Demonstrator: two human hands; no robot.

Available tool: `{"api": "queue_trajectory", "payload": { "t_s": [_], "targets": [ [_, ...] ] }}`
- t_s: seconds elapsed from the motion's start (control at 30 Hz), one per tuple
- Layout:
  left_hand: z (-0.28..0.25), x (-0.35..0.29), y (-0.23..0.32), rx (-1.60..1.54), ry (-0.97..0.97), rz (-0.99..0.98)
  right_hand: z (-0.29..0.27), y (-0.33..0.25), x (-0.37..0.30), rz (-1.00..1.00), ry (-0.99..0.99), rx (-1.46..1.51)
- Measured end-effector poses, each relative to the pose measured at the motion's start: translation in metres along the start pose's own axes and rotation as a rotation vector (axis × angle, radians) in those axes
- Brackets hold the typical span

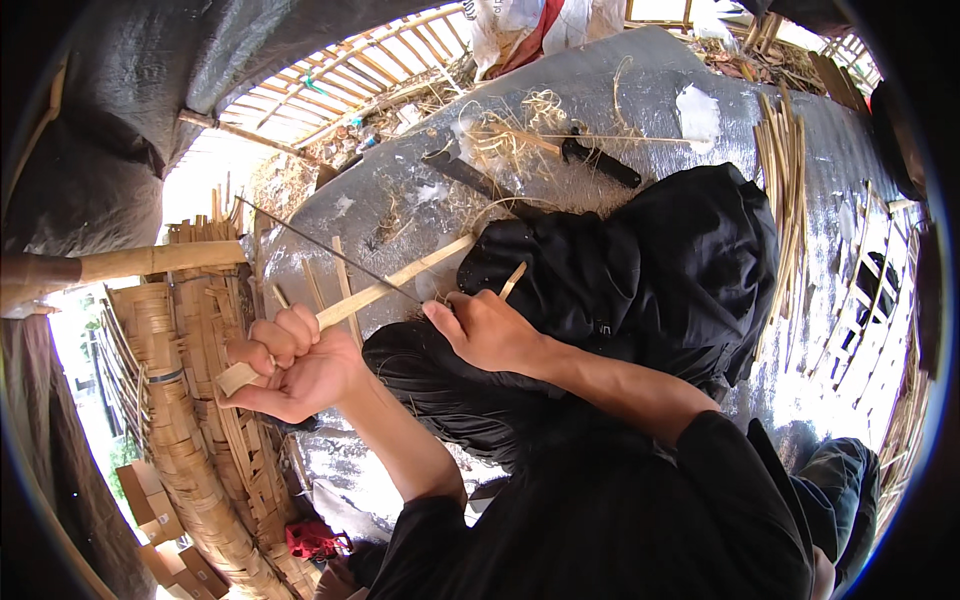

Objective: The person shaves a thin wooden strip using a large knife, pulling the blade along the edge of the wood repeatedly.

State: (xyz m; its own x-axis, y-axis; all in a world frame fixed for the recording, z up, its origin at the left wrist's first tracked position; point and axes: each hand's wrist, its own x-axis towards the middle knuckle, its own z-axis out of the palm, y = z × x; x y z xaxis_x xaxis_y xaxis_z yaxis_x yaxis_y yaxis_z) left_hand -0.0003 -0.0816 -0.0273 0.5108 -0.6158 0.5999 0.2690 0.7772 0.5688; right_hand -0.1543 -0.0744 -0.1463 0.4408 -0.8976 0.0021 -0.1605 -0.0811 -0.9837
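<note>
My left hand [290, 365] is closed around a pale bamboo strip [395, 280], held slanting in front of my lap. One end pokes out below the fist; the other reaches up to the right, near my black-clothed knee. My right hand [488, 330] grips a knife, its grip hidden by the fingers. From there a long, thin, dark blade [320, 242] runs up to the left, crossing the strip between my hands; whether they touch I cannot tell. A short piece of light wood [515, 279] sticks up behind the right hand; what it belongs to is unclear.
On the silvery ground sheet [660, 75] lie curly bamboo shavings [510, 145] and a dark tool with a black handle [603, 162]. Long strips [780, 200] are bundled at the right. Woven bamboo [190, 420] stands at the left; a denim-covered leg [840, 490] shows lower right.
</note>
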Motion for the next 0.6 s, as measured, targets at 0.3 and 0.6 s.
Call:
{"api": "queue_trajectory", "payload": {
  "t_s": [0.3,0.6],
  "targets": [
    [0.012,-0.003,-0.003,0.115,0.061,0.064,0.007,0.006,-0.002,0.031,0.066,-0.087],
    [0.037,-0.002,-0.019,0.223,0.121,0.084,0.004,0.0,-0.009,-0.049,0.148,-0.089]
  ]
}}
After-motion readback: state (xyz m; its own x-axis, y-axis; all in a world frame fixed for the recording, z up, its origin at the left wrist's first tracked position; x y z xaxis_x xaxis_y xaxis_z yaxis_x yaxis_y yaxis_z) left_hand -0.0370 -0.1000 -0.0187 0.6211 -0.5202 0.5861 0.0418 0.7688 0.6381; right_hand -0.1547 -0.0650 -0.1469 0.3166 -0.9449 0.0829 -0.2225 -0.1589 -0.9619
